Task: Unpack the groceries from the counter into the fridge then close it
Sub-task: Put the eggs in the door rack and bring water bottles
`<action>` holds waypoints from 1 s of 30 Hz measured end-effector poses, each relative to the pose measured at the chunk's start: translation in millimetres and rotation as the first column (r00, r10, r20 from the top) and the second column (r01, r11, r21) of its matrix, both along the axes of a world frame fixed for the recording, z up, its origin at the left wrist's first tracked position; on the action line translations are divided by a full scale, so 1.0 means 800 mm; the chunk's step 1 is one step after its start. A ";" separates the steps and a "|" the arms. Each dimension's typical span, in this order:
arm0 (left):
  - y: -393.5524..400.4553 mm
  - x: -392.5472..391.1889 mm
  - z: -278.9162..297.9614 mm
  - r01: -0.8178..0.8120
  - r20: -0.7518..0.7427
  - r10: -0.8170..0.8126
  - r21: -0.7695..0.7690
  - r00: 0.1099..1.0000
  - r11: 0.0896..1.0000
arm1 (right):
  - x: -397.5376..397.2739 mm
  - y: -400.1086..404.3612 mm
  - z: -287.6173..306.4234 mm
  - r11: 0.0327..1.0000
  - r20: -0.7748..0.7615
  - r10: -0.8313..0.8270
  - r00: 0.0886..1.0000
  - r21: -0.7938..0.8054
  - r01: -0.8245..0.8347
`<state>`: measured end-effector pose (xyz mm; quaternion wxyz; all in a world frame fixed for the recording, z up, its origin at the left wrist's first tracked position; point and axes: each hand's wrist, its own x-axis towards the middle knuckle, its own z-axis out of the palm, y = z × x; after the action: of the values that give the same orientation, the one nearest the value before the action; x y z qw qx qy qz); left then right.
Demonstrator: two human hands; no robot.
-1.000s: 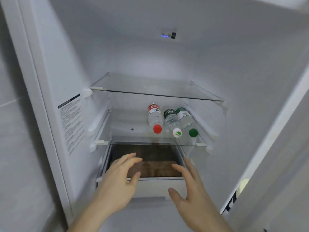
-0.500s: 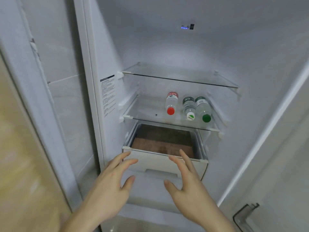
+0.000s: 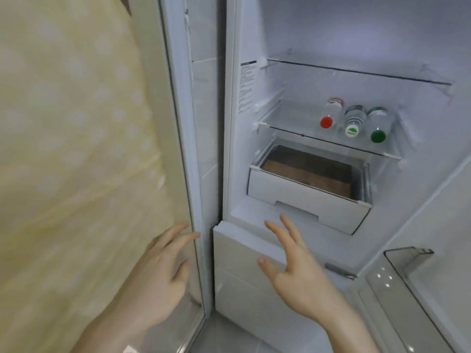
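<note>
The fridge (image 3: 356, 29) stands open on the right. Three water bottles lie side by side on its lower glass shelf (image 3: 285, 126): one with a red cap (image 3: 330, 113), one with a white and green cap (image 3: 353, 121), one with a green cap (image 3: 378, 126). Below them a white drawer (image 3: 300, 197) is pulled out, its brown inside showing. My left hand (image 3: 158, 281) and my right hand (image 3: 298, 273) hover with spread fingers, empty, in front of the fridge's lower part. My right hand is below the drawer.
A yellowish patterned curtain or wall (image 3: 76, 149) fills the left. A white frame (image 3: 178, 123) runs down between it and the fridge. The open fridge door with a clear bin (image 3: 407, 256) is at the lower right. An upper glass shelf (image 3: 356, 70) is bare.
The view has swung left and pulled back from the fridge. Both hands have drawn away from the drawer and now sit lower. The drawer stays pulled out.
</note>
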<state>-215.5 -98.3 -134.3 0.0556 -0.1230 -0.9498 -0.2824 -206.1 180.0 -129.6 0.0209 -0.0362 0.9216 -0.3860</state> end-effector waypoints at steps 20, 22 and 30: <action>-0.141 0.184 -0.068 -0.306 0.155 0.311 -0.057 0.938 0.950 | -0.001 -0.203 -0.018 0.704 0.364 0.624 0.691 0.122 -0.700; -0.144 0.202 -0.070 -0.397 0.172 0.400 -0.053 0.900 0.916 | -0.010 -0.221 -0.016 0.637 0.366 0.687 0.628 0.114 -0.763; -0.116 0.290 -0.064 -0.792 0.234 0.790 -0.108 0.567 0.601 | -0.023 -0.292 -0.025 0.211 0.348 0.902 0.255 0.160 -0.964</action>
<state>16.4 -190.8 -185.7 0.0529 0.3524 -0.9015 -0.2455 -224.5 -53.8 -149.4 0.3379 -0.5462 0.7555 -0.1290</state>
